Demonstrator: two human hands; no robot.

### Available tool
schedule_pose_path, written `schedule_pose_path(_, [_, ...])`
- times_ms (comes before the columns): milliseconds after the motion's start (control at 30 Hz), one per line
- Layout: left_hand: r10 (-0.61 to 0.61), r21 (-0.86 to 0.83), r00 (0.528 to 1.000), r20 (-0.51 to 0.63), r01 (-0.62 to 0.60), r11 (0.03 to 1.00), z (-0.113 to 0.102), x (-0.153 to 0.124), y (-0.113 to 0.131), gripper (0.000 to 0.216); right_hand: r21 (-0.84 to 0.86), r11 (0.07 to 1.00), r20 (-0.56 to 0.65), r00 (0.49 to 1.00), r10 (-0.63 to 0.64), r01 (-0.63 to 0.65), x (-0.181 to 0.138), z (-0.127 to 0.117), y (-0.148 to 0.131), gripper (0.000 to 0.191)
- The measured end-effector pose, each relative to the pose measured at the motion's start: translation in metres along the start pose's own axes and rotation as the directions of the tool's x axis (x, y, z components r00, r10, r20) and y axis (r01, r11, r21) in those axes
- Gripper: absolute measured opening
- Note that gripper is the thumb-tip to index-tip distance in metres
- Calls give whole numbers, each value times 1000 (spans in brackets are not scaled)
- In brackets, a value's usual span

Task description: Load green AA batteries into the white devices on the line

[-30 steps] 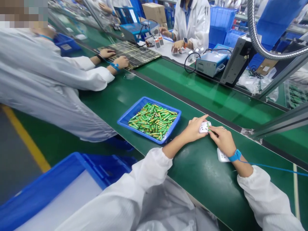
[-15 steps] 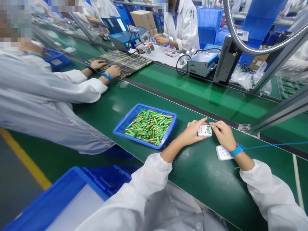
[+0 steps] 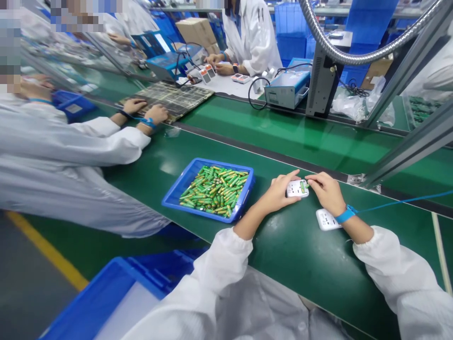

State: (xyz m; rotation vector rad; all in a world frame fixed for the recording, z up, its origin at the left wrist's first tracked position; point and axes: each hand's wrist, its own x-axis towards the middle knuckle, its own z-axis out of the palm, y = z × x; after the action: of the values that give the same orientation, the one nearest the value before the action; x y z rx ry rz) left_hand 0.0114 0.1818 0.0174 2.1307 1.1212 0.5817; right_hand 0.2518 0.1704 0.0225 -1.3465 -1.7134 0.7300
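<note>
A small white device (image 3: 296, 188) with a green battery in it lies on the dark green table (image 3: 293, 255). My left hand (image 3: 279, 192) grips its left side. My right hand (image 3: 325, 191), with a blue wrist strap (image 3: 345, 213), pinches at the device's right end by the battery. A second white device (image 3: 325, 220) lies flat under my right wrist. To the left stands a blue tray (image 3: 184, 182) heaped with green batteries (image 3: 214, 190).
A co-worker in a white coat leans over the table at left, hands on a dark panel (image 3: 170, 98). Another person sits across the green conveyor belt (image 3: 283, 134). A blue instrument box (image 3: 287, 87), a metal hose (image 3: 339, 52) and a blue crate (image 3: 116, 295) surround the spot.
My view has shifted, so everything sits lower and further left. My hands stay on the white device, with the right fingers still working at its battery end.
</note>
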Motion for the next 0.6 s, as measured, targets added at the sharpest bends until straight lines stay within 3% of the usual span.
schedule_pose_path(200, [-1,3,1000,-13,2,1000,0,0,2,96,41,997,48,997,68,-70,-2,4,-2,15])
schedule_pose_path(367, [-15,31,999,-35,17,999,2,0,3,94,-89,995,69,997,-41,48,-2,5,0,8])
schedule_pose_path(600, [-19,41,997,-75,22,999,6,1,3,89,-319,934,151,982,-117,161,-6,12,2,29])
